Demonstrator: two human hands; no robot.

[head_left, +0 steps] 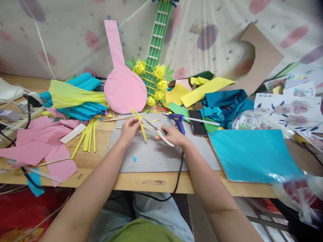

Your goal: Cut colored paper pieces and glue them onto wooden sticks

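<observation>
My left hand (130, 129) pinches a yellow paper strip (143, 130), which is folded or crossed near the fingertips with one end hanging down. In my right hand (171, 134) is a pair of scissors (165, 137) with white handles. Their blades point left at the strip; whether they touch it I cannot tell. Both hands are over a grey cutting mat (156, 161). Just beyond my right hand lies a blue glue gun (178, 121). A small blue scrap (134, 159) rests on the mat.
Several yellow strips (87, 137) and pink paper (37, 141) lie left. Behind stand a pink guitar-shaped cutout (125, 89) and a green stringed model (156, 43) with yellow flowers (159, 71). Right are a phone (198, 122) and a blue sheet (254, 153). A black cord (179, 174) crosses the table edge.
</observation>
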